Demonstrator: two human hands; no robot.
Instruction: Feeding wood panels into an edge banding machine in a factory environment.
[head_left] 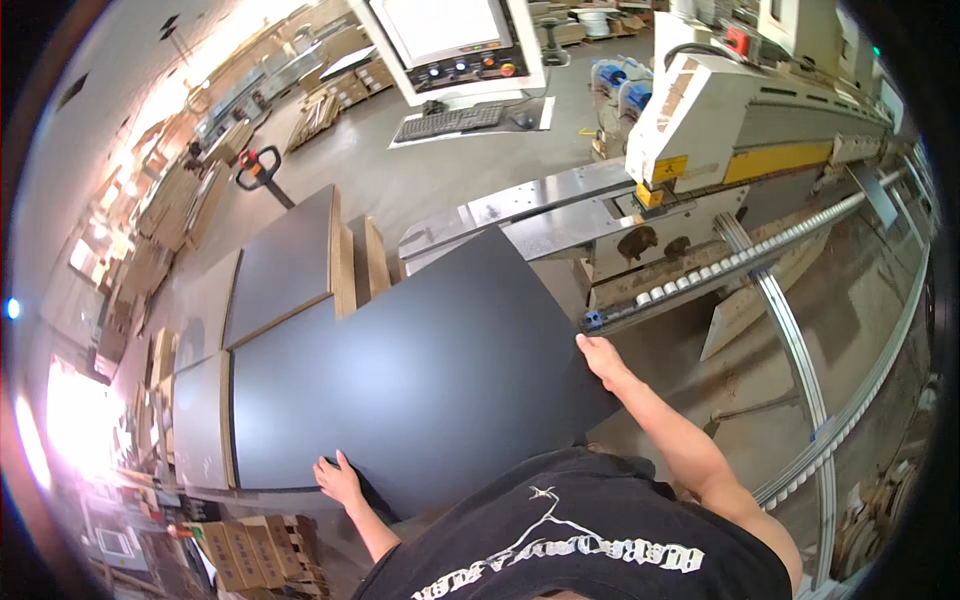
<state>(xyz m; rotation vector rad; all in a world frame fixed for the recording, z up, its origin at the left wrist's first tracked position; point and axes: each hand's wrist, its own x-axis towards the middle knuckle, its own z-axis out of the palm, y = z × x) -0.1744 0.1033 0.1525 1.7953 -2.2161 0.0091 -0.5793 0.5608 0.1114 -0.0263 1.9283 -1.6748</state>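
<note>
A large dark grey flat panel (pixel 430 370) lies in front of me, reaching right past the stack beneath it. My right hand (pixel 602 362) grips its right edge, thumb on the upper face and the other fingers hidden below. At the near left side, my left hand (pixel 340 480) rests palm down by the panel's near edge, its fingers spread apart. How far the panel is lifted off the stack I cannot tell.
Another stack of dark panels (pixel 285 260) stands beyond, with a pallet jack handle (pixel 262 175) behind it. To the right are a white and yellow machine (pixel 745 125) and a roller rail (pixel 740 268). A control screen (pixel 440 35) and keyboard (pixel 450 122) stand ahead; cartons (pixel 250 555) sit lower left.
</note>
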